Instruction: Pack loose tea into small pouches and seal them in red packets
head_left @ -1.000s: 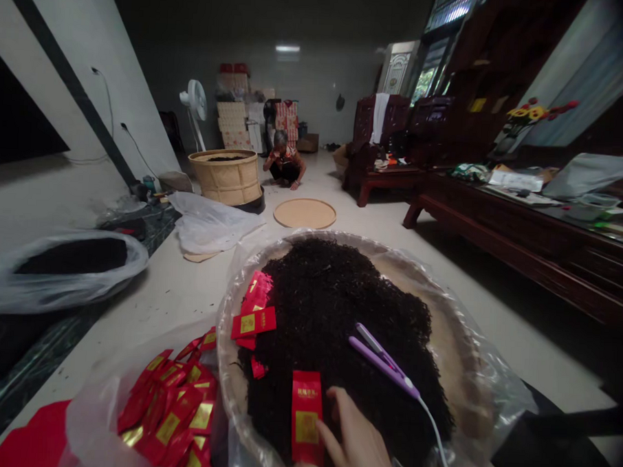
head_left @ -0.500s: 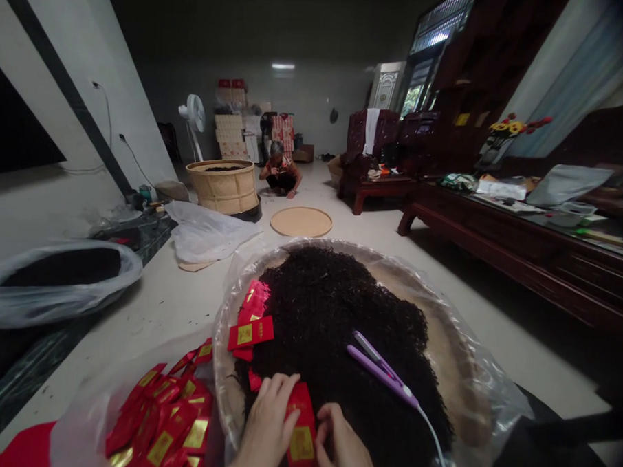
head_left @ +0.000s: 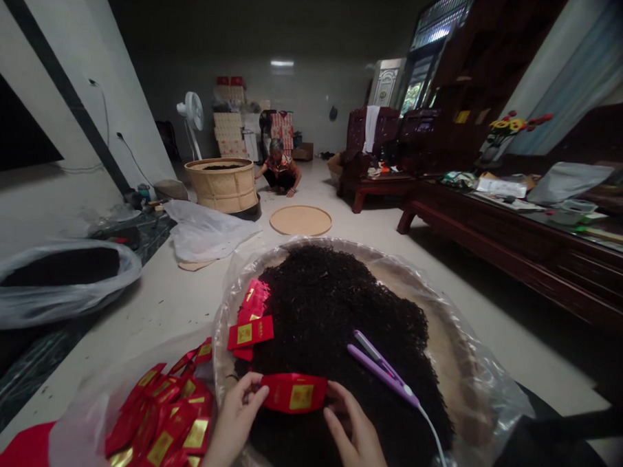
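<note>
A red packet with a gold label (head_left: 294,394) lies sideways over the near edge of a big heap of dark loose tea (head_left: 333,317). My left hand (head_left: 234,423) pinches its left end and my right hand (head_left: 357,438) pinches its right end. The tea fills a round woven tray lined with clear plastic (head_left: 456,343). A purple heat-sealing clamp (head_left: 381,367) with a white cord rests on the tea just right of my hands. More red packets (head_left: 251,313) lie stacked on the tea's left side.
A plastic bag of several red packets (head_left: 163,420) sits at the lower left. Farther off stand a bag of tea (head_left: 56,277), a woven drum (head_left: 223,183), a flat round tray (head_left: 300,220) and a squatting person (head_left: 280,169). Dark wooden furniture (head_left: 522,243) lines the right.
The packet was upright under my right hand; my left hand came in, and both hands turned it sideways and lifted it slightly up the heap.
</note>
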`<state>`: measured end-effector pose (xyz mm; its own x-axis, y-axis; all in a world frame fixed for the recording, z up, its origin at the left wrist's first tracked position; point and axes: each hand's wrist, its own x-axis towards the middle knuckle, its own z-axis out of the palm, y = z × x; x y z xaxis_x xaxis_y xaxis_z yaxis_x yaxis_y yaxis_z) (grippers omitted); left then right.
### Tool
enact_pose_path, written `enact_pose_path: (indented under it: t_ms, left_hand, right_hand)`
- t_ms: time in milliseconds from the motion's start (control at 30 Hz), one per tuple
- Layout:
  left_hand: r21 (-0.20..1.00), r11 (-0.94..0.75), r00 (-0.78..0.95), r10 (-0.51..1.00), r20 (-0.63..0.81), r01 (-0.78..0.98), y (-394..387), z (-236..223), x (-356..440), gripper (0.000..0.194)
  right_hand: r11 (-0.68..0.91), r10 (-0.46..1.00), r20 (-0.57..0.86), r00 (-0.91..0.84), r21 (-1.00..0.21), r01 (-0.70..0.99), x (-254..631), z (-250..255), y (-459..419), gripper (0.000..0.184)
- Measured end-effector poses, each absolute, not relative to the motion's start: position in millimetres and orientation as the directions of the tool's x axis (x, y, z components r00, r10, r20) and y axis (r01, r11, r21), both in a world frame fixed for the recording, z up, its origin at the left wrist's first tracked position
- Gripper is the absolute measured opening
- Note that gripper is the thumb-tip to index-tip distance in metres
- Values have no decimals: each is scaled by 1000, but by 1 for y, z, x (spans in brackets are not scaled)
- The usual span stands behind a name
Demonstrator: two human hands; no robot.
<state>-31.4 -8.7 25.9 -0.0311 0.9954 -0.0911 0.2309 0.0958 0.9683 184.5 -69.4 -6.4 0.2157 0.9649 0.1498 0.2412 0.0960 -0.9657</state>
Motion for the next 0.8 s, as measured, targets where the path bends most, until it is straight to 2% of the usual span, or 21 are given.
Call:
enact_pose_path:
  t_ms: [133,267,400,500,600,700,800]
  left_hand:
    - [979,197,-37,980,-195,60,-18,4,-12,56]
    - [979,195,93,975,-200,65,-25,-6,-7,44]
    - [955,81,157,979,-131,287,-27,3,-12,30]
    - [864,-100,205,979,-4,493,-24,23,-12,44]
    - [806,-183,273,962,28,563,-21,43,-4,37]
    - [855,-115,333,940,-70,505,-21,47,10,34]
    - [908,40,351,915,-202,417,-23,41,22,33]
  right_hand:
    - [109,917,197,348,-961,256,183,-1,-58,38]
    - [122,920,220,323,-947,297,188,7,-51,31]
    - [243,930,311,195,-920,309,193,27,-49,20]
    - [345,914,396,93,-875,339,196,46,-47,16]
    - [436,878,479,13,-810,392,198,60,-47,20]
    - [480,858,511,-52,-763,433,198,66,-47,28]
    - [411,890,455,-21,-781,470,199,65,-45,34]
